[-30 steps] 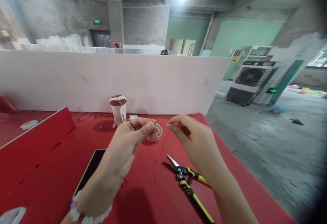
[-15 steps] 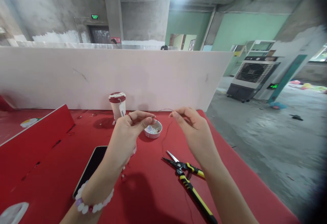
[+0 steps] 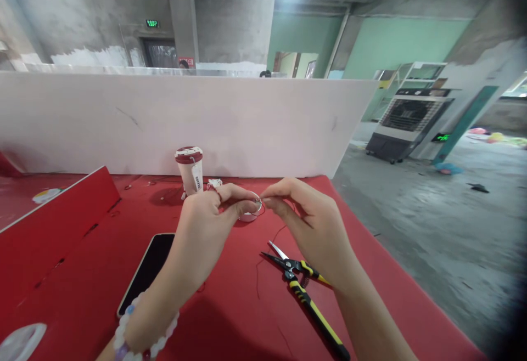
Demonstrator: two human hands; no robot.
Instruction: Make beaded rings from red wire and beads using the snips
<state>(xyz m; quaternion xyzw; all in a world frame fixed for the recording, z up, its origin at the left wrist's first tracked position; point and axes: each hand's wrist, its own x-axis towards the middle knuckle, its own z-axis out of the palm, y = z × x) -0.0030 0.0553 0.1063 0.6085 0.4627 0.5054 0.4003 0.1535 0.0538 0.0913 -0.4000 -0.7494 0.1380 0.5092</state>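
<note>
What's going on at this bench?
A person pinches a thin dark cord between the fingertips of the left hand and right hand, which nearly meet above a small white dish. Yellow-and-black shears lie open on the red tabletop, untouched. A phone lies beside the left forearm.

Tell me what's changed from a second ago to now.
The left hand and right hand have brought their fingertips in, from apart to nearly touching, before the white dish. The red thread hangs differently; no release is visible. The shears, cup and phone stayed put.
</note>
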